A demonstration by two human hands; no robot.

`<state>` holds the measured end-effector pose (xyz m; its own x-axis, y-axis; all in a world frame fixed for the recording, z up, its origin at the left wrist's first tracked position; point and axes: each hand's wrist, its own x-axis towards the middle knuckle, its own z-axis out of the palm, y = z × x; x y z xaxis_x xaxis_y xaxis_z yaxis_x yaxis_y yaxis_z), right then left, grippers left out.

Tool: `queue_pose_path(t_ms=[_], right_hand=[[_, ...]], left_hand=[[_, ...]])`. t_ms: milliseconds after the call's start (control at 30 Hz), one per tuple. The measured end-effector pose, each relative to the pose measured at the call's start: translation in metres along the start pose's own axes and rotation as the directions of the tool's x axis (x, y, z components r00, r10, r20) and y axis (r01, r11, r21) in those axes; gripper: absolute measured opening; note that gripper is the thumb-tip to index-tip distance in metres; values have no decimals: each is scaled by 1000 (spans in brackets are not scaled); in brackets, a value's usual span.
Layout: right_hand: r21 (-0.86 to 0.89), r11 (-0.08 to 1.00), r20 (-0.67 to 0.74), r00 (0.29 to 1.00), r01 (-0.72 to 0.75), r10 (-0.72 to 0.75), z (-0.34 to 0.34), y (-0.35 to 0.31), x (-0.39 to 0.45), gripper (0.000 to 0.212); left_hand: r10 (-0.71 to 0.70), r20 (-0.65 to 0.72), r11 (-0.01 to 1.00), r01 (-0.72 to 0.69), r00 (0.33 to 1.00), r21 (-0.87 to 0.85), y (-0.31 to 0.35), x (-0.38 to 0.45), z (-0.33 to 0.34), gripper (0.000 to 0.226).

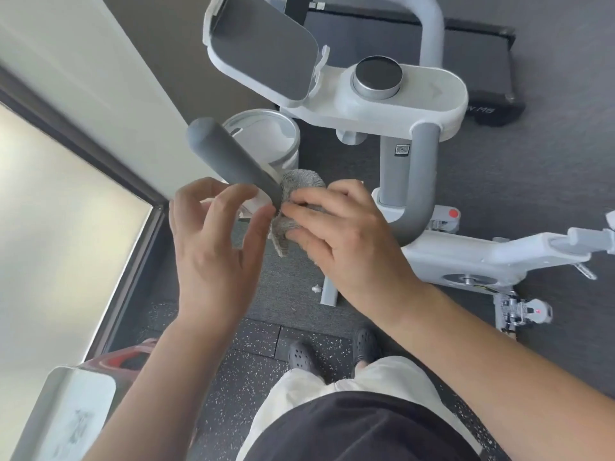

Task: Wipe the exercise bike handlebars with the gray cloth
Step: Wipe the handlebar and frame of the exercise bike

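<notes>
The gray cloth (301,201) is bunched against the lower end of the gray padded handlebar (233,161) of the white exercise bike (399,104), apparently so that the grip can be rubbed along its length. It is pinched by the right hand (346,237), while the left hand (213,241) is held spread just beside the bar, gripping nothing. Speckled dark rubber flooring (253,341) is seen below, and a frosted window (50,211) to the left.

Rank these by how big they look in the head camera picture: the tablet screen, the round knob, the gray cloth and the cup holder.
Largest to smallest, as seen:
1. tablet screen
2. cup holder
3. knob and cloth: too alike to rank, since the right hand hides part of the cloth.
</notes>
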<state>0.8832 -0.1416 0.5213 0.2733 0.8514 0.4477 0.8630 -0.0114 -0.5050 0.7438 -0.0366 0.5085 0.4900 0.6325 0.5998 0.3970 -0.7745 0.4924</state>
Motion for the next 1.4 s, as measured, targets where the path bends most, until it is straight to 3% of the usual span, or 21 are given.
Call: queue_pose_path(t_ms=[333,467,600,867,1167,1400], right_hand=[[-120,983,5,990,-139,140,-37,36,-40,29],[-71,991,16,993,-111,113,-20,20,-12,24],[12,995,139,986,-97,95,-15,18,17,25],[48,999,384,922,22,-39,-60,69,0,32],[283,946,391,881,158,-265,-30,60,50,26],[306,949,637,725,75,-263,-59,97,48,25]], left_hand=[[27,12,999,-26,1000,-33,-6,0,0,22],[4,-7,999,-4,1000,-41,-6,0,3,22],[-25,-22,1000,24,999,-19,-1,-2,5,22],[-195,-95,978,201,976,61,28,-11,18,28],[-332,-236,909,377,913,180,71,-28,38,25],[-489,-232,820,534,841,205,86,-39,42,32]])
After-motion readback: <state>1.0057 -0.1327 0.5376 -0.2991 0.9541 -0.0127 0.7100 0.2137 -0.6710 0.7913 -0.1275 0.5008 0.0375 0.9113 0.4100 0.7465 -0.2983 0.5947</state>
